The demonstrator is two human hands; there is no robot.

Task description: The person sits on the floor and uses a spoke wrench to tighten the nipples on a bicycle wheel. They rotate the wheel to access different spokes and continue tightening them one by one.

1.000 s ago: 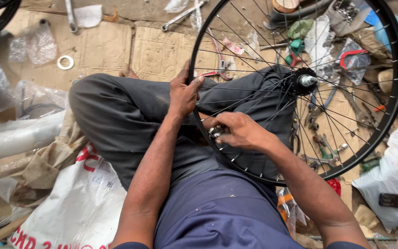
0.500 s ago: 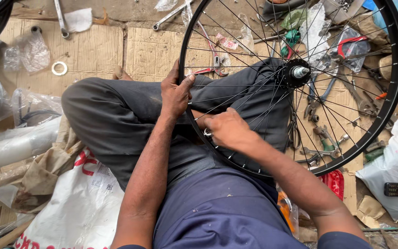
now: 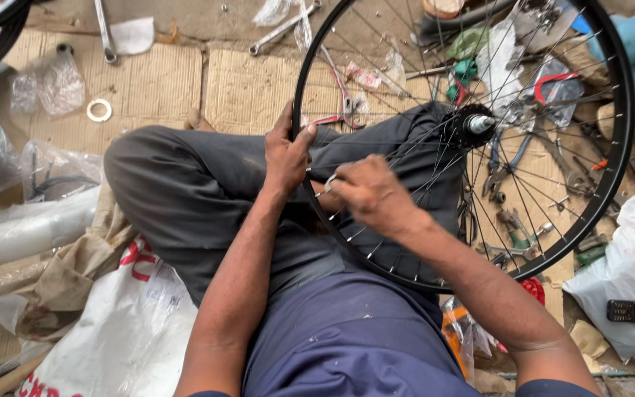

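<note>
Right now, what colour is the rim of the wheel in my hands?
Black. The wheel rim shows best in the head view, with thin silver spokes.

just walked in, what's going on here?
A person sits cross-legged on cardboard with a black bicycle wheel across the lap. The left hand grips the rim, while the right hand holds a small metal tool among the spokes near the rim. The hub lies over the right knee. Pliers, wrenches and plastic bags lie scattered on the ground around them.
</note>
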